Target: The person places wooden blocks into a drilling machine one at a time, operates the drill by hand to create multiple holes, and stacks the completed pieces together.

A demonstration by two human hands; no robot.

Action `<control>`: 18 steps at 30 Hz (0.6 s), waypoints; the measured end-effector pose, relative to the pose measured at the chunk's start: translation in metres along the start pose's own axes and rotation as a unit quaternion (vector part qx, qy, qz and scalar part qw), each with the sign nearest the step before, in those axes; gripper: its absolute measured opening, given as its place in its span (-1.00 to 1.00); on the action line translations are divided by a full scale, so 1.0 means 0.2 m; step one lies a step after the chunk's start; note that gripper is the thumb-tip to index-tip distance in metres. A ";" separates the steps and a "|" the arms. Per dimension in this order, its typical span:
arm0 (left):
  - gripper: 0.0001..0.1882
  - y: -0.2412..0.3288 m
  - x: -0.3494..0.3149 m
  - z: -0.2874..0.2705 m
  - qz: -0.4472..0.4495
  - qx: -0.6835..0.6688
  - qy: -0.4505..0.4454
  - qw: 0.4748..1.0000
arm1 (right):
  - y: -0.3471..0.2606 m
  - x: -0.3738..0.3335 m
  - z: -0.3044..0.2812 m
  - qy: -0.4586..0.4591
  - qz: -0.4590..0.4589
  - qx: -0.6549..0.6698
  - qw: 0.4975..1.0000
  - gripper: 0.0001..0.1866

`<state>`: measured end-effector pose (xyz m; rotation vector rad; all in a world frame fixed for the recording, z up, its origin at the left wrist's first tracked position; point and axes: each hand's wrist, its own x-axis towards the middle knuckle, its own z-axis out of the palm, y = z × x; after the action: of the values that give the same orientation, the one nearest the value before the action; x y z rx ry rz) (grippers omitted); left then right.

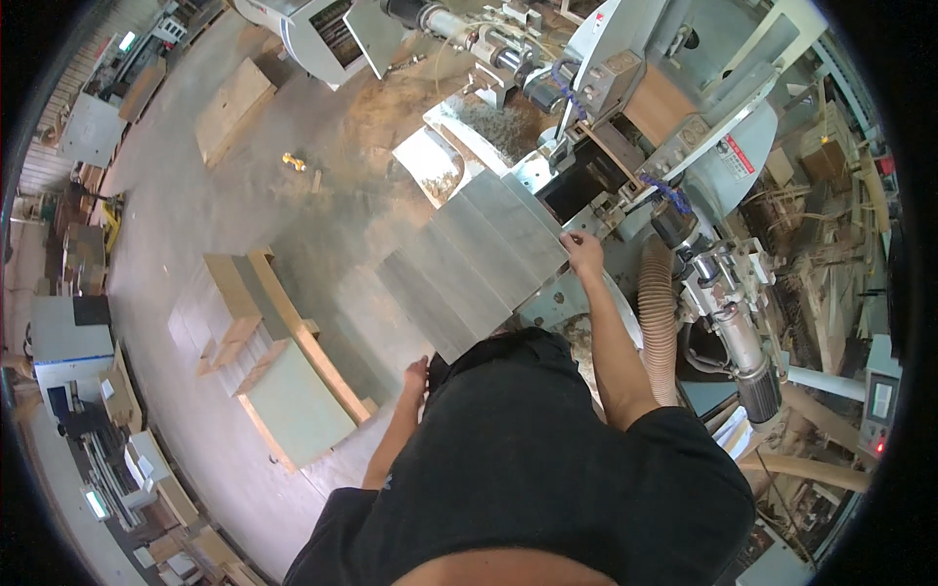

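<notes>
Flat grey boards (467, 262) lie overlapped in a stepped row in front of me, running up to the machine on the right. At the right end of the nearest board, my right hand (584, 253) is closed with its fingertips on the board's corner. My left hand (416, 377) is low beside my black shirt, just off the near left end of the boards. Its fingers look curled, and what they hold, if anything, is hidden. The shirt covers part of the boards' near edge.
Machine heads with motors (738, 356) stand at the right, beside a ribbed hose (657, 322). A stack of panels (298, 405) rests on wooden bearers to the left. Farther off, a wooden board (234, 109) and a small yellow object (293, 162) lie on the floor.
</notes>
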<state>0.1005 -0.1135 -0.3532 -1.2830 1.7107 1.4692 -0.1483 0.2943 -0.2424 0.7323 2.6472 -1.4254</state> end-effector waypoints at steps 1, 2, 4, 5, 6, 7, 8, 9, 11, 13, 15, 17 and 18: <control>-0.48 0.00 -0.03 0.01 0.002 -0.028 -0.001 1.000 | 0.01 0.01 0.01 -0.001 0.001 -0.003 1.000 -0.60; -0.47 -0.01 -0.06 0.01 0.005 -0.053 0.009 0.999 | 0.02 0.02 0.01 0.001 0.001 -0.001 1.000 -0.60; -0.50 0.00 -0.09 0.01 0.009 -0.018 0.008 1.000 | 0.03 0.04 0.02 -0.010 0.002 0.001 1.000 -0.61; -0.50 -0.01 -0.10 0.01 0.026 0.021 0.008 0.999 | 0.04 0.04 0.02 -0.014 0.017 0.009 1.000 -0.62; -0.51 -0.01 -0.10 0.00 0.046 0.085 0.020 0.995 | 0.04 0.05 0.02 -0.009 -0.004 0.000 1.000 -0.63; -0.50 -0.02 -0.10 0.00 0.053 0.084 0.004 0.995 | 0.05 0.05 0.02 -0.004 -0.010 -0.007 1.000 -0.63; -0.49 -0.03 -0.09 0.00 0.064 0.105 0.000 0.992 | 0.05 0.05 0.02 0.001 -0.011 -0.016 1.000 -0.64; -0.49 -0.03 -0.08 -0.01 0.075 0.126 -0.004 0.989 | 0.05 0.05 0.02 0.001 -0.018 -0.017 1.000 -0.63; -0.48 -0.04 -0.08 -0.01 0.146 0.202 -0.010 0.968 | 0.06 0.04 0.03 0.003 -0.022 -0.022 1.000 -0.63; -0.48 -0.03 -0.10 -0.02 0.247 0.343 -0.007 0.906 | 0.06 0.04 0.03 0.016 -0.041 -0.020 0.999 -0.61; -0.48 -0.01 -0.13 0.00 0.103 0.124 0.014 0.987 | 0.06 0.04 0.03 0.012 -0.033 -0.016 0.999 -0.60; -0.49 0.01 -0.16 0.00 0.049 -0.007 0.018 0.999 | 0.05 0.05 0.02 -0.007 0.003 0.001 1.000 -0.59; -0.49 0.02 -0.16 0.00 0.048 0.008 0.014 0.999 | 0.04 0.05 0.02 -0.008 -0.006 -0.011 1.000 -0.59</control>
<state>0.1101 -0.1040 -0.3237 -1.2348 1.8215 1.4950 -0.1535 0.2987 -0.2531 0.7024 2.6556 -1.3971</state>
